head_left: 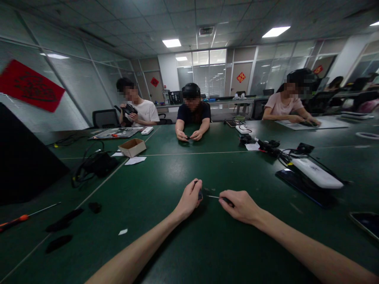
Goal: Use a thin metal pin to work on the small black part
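Small black part (pixel 200 195), mostly hidden in grip, matte, exact shape unclear. L hand (pixel 188 199) closed, fingers curled round part, pinching it. R hand (pixel 239 207) pinching dark-handled precision screwdriver (pixel 227 201), thin steel shaft tip just beside part. Both held low over green table (pixel 174 248). Off to L: orange-handled screwdriver (pixel 14 221), black scraps (pixel 63 220). Red wall banner (pixel 29 86), characters unreadable.

No writing can be read here. Black characters on a red wall banner (pixel 31 86) at left are too blurred to make out, as are the marks on a red diamond sign (pixel 241 77) far off.
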Demonstrator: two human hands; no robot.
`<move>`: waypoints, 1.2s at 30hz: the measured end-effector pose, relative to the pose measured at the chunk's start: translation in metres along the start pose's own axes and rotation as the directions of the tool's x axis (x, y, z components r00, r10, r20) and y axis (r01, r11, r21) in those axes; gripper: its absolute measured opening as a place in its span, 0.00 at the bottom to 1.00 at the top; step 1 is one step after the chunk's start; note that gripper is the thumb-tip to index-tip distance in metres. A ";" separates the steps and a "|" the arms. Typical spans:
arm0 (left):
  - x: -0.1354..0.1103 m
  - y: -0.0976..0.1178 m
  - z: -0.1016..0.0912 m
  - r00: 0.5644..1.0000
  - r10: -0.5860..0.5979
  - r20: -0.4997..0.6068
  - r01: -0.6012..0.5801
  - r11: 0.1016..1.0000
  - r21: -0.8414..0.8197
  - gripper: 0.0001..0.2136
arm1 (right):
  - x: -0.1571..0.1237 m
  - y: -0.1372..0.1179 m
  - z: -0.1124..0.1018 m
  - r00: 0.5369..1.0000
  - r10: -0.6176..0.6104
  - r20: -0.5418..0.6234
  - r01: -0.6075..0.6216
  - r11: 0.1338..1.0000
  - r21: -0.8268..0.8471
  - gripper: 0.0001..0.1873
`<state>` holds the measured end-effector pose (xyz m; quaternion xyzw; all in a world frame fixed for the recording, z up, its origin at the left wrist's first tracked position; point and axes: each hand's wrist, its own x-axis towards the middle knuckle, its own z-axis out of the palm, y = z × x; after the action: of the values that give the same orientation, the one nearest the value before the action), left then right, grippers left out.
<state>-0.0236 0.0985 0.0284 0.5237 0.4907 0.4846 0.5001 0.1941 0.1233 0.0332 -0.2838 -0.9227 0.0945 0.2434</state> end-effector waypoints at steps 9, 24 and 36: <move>-0.003 0.009 0.001 0.993 0.073 0.095 -0.093 0.970 0.225 0.21 | -0.002 -0.007 -0.001 0.996 -0.082 0.040 0.086 0.993 -0.085 0.13; -0.001 0.004 0.000 0.992 0.116 0.046 -0.125 0.932 0.340 0.22 | -0.001 -0.006 0.001 0.997 -0.050 0.064 0.055 0.995 -0.085 0.14; -0.006 0.005 0.006 0.958 0.284 -0.029 -0.225 0.815 0.534 0.21 | -0.002 -0.006 0.001 0.993 -0.091 0.069 0.102 0.977 -0.188 0.15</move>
<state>-0.0179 0.0923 0.0327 0.6744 0.5559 0.4219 0.2411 0.1928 0.1173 0.0333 -0.2577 -0.9471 0.0019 0.1915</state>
